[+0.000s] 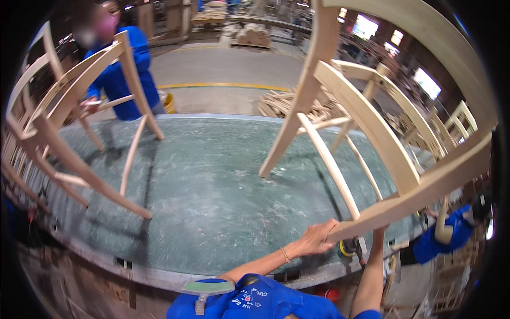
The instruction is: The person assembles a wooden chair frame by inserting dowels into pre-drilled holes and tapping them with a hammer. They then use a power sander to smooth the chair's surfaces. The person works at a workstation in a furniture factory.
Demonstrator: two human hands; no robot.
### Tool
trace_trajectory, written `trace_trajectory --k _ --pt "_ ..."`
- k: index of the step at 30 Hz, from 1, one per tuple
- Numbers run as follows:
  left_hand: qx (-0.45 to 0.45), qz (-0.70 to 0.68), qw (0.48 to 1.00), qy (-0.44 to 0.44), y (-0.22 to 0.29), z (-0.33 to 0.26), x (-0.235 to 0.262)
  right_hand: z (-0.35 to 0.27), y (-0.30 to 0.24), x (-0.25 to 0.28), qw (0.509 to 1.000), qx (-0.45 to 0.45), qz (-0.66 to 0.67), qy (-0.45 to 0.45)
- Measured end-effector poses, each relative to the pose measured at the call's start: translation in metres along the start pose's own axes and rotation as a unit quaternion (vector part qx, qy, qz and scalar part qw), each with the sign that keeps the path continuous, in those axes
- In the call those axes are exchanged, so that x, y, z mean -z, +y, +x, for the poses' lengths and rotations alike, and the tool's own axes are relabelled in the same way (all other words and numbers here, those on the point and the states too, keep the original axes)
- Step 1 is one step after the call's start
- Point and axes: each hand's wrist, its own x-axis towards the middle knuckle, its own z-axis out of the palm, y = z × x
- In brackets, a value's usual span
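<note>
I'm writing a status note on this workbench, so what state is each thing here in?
Left hand: closed around the near end of a chair post
Right hand: mostly hidden behind that post; grip unclear
Right chair: bare wood, held by the left hand
Left chair: bare wood, legs on the tabletop
Tabletop: green, marked with pale scuffs
Wooden sticks: loosely heaped beyond the tabletop

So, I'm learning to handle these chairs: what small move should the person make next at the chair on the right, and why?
Probably lift the near chair leg slightly with the left hand: it grips the leg's end, and the round yellow-rimmed tool sits close below in view. The right hand is mostly hidden behind the leg, so its hold is unclear.
</note>
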Motion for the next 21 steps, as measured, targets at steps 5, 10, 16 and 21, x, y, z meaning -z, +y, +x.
trace_trajectory --k 5,10,16,21 --pt "0.077 0.003 0.996 -0.041 -0.006 -0.028 0.053 -0.020 -0.079 0.028 0.984 0.101 0.086 0.122" --pt "0.001 0.062 0.997 0.048 -0.008 -0.049 0.097 -0.024 -0.132 0.060 0.996 0.055 0.011 0.074" --pt "0.008 0.038 0.996 0.077 0.020 -0.044 0.110 -0.029 -0.123 0.058 0.996 0.035 0.036 0.080" --pt "-0.069 0.164 0.943 0.282 0.071 -0.019 0.145 -0.028 -0.127 0.049 0.991 0.059 0.049 0.108"
